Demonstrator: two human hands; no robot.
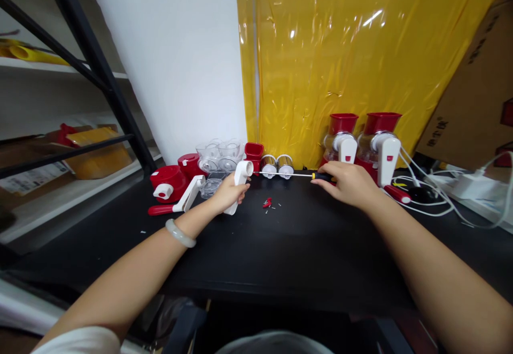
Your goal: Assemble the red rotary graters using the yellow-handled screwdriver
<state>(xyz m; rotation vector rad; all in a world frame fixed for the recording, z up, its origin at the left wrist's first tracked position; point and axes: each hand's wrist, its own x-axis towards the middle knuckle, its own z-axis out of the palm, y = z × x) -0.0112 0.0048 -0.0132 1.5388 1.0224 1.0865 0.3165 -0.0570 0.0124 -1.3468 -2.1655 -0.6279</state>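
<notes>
My left hand (228, 192) is closed around a white plastic crank arm (242, 172), whose round end faces right. My right hand (340, 180) grips the dark handle of a screwdriver (294, 175). Its long thin shaft points left, with the tip at or very near the round end of the crank arm; whether it touches I cannot tell. Below the shaft, small red parts (267, 202) and several tiny screws (273, 208) lie on the black table (296, 252). Behind the shaft stand two metal grater drums (276, 166).
At left are red grater bases (170, 180), a crank with a red handle (180, 201) and clear plastic housings (220, 153). Two assembled rotary graters (380, 145) stand at back right, beside white cables (436, 204). A black-framed shelf (100, 60) borders the left side.
</notes>
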